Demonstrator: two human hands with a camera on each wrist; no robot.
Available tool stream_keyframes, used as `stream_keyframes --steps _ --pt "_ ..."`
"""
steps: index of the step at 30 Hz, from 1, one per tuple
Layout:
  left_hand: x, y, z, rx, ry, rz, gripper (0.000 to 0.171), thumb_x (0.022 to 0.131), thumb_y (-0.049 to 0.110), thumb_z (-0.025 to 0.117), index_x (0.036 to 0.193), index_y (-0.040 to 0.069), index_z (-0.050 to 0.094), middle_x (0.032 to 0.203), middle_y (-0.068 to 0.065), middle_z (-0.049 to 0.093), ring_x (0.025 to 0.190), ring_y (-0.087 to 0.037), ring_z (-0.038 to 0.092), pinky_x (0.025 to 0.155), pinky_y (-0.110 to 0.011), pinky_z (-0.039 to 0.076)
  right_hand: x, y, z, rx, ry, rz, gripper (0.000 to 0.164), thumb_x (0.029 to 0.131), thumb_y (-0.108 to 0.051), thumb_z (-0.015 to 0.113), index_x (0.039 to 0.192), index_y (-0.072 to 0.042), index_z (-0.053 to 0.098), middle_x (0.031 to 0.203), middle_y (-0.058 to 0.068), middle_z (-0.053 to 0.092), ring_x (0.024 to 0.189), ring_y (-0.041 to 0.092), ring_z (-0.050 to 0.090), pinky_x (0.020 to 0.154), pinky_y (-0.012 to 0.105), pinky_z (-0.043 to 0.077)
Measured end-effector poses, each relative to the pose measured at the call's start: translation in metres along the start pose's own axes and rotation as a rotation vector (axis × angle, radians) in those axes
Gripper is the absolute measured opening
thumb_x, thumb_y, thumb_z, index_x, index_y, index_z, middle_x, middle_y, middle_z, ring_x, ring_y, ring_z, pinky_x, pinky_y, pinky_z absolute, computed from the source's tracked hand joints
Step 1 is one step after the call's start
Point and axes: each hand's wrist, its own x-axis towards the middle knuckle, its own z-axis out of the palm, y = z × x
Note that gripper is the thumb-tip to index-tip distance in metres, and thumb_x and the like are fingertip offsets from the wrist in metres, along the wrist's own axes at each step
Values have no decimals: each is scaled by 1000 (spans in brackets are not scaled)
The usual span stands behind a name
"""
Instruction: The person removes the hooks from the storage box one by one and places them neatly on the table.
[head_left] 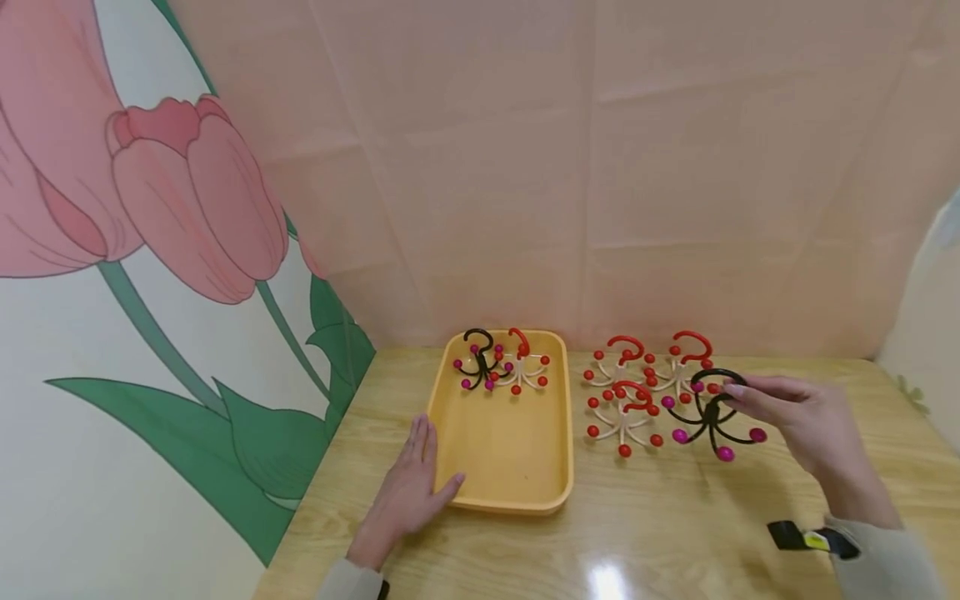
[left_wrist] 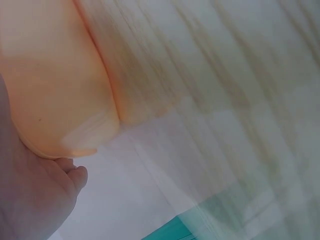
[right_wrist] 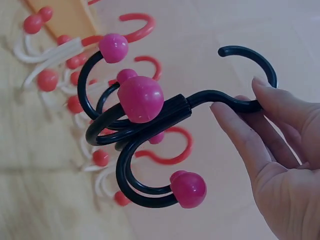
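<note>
My right hand (head_left: 802, 425) pinches the hooked handle of a black claw-shaped head massager (head_left: 711, 414) with magenta ball tips. In the right wrist view the massager (right_wrist: 175, 110) hangs from thumb and fingers, its curved prongs facing away from the hand. My left hand (head_left: 408, 487) rests with straight fingers along the left rim of a yellow tray (head_left: 498, 506), thumb at its front corner. At the tray's far end lie another black massager (head_left: 481, 365) and a white-pronged one with a red hook (head_left: 519, 373).
Three white massagers with red hooks and red balls stand right of the tray: a front one (head_left: 624, 417), a back left one (head_left: 621, 371) and a back right one (head_left: 678, 373). A pinkish cloth (head_left: 480, 192) hangs behind the wooden table (head_left: 637, 517). A tulip-painted wall (head_left: 187, 333) borders the left.
</note>
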Motion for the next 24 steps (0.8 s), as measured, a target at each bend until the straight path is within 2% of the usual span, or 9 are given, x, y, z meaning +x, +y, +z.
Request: stream_keyframes --steps 4,11,15,20,24 --pt "-1 0 1 -1 -4 5 98 105 65 45 166 -3 10 177 -22 0 166 -34 0 134 -51 21 3 18 -4 131 -13 31 30 96 -14 77 123 -2 77 101 -7 83 93 7 80 75 17 62" --pt "-3 0 0 -6 -12 -8 98 105 64 46 167 -2 9 177 -19 -3 167 -33 -1 134 -50 19 8 41 -7 228 -31 18 25 97 -7 74 121 -3 78 102 -4 83 92 9 80 76 19 62" --pt "-2 -1 2 -6 -1 0 97 105 64 45 167 -3 10 177 -20 -2 167 -34 0 134 -50 20 10 48 -8 221 -20 22 25 96 -8 75 121 -6 79 101 -7 83 91 7 80 75 18 62" --pt "-1 0 2 1 8 3 97 105 64 45 166 -3 12 177 -21 0 167 -34 1 133 -51 21 15 55 -5 288 -15 24 25 96 -5 75 120 -4 78 102 -6 83 92 9 80 76 21 63" --pt "0 0 3 7 25 14 96 105 64 46 166 -4 15 177 -23 4 167 -36 4 133 -53 24 17 61 -4 249 6 54 26 95 -10 77 121 -6 79 101 -10 83 93 6 80 76 19 62"
